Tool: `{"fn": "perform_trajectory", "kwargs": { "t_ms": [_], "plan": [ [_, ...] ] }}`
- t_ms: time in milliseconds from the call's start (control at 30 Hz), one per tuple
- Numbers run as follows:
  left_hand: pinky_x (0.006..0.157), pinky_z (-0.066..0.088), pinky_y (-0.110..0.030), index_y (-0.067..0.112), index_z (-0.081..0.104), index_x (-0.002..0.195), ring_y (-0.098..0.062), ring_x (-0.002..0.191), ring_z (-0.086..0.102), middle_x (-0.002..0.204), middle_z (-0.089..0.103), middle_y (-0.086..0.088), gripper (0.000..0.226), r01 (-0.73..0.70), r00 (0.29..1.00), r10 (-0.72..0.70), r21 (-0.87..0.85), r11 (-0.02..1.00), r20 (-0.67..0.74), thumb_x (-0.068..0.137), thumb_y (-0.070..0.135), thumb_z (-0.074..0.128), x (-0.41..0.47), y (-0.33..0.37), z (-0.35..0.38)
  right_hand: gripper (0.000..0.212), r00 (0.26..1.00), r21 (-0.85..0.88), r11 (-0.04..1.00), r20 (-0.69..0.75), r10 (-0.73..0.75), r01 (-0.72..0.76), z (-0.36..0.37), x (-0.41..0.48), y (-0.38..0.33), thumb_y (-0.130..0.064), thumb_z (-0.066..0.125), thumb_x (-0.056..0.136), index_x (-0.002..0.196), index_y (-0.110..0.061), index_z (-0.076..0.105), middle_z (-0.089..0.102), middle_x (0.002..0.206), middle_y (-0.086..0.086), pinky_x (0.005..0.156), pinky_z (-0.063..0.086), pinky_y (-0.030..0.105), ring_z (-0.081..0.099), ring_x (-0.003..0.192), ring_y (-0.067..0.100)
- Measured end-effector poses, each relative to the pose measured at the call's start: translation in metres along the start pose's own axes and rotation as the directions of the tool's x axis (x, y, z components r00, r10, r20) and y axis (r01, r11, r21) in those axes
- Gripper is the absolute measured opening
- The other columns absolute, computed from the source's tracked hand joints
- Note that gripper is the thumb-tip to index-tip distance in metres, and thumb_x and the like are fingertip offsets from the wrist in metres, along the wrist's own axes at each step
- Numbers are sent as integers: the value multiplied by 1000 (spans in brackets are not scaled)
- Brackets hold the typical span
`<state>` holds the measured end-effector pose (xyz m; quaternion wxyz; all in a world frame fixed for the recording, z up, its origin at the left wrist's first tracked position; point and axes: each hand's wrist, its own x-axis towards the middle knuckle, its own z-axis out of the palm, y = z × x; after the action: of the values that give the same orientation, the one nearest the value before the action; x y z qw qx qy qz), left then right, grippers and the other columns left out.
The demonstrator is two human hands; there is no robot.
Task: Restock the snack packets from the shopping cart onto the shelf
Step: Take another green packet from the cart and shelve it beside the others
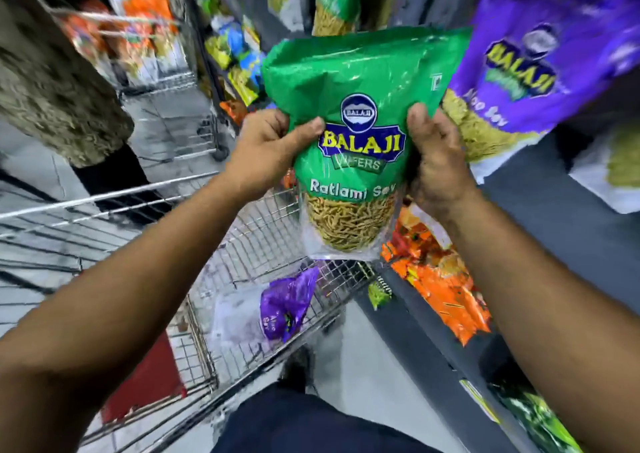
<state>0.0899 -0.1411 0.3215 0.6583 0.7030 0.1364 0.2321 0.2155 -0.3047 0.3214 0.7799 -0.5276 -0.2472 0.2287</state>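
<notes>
So the green Balaji Ratlami Sev packet point(353, 134) is being held up in the air with both hands, label facing the camera, right above the wire shopping cart point(263, 245) and just left of the dark shelf point(554, 217). The left hand point(266, 151) is gripping its left edge, thumb pressing on the front by the logo and the other fingers curling behind. The right hand point(436, 162) is clamping the right edge, thumb on the front, fingers close together wrapping around the side. Down in the cart a purple packet point(287, 303) is lying on the mesh bottom. On the shelf to the right a purple Balaji Aloo Sev packet point(540, 72) is sitting upright, pretty blurry, just beside the green one's top corner. Orange packets point(446, 297) are lying on the lower shelf level.
</notes>
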Motion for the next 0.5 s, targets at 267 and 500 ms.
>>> {"fn": "perform_trajectory", "kwargs": {
  "t_ms": [267, 500],
  "plan": [
    [74, 45, -49, -9, 65, 90, -30, 81, 54, 85, 67, -19, 34, -53, 973, 77, -111, 992, 218, 83, 24, 64, -4, 52, 98, 20, 946, -32, 978, -251, -206, 205, -55, -64, -76, -31, 63, 84, 96, -18, 73, 76, 98, 5, 84, 58, 46, 68, 90, 23],
    [74, 51, -32, 6, 70, 87, -17, 81, 61, 78, 74, 6, 11, -8, 886, 92, -184, 983, 454, 88, 12, 61, -45, 48, 242, 29, 793, -211, 939, -503, -342, 271, -163, -174, -107, -37, 65, 82, 105, -20, 70, 73, 112, 8, 93, 53, 47, 66, 104, 29]
  ]
}}
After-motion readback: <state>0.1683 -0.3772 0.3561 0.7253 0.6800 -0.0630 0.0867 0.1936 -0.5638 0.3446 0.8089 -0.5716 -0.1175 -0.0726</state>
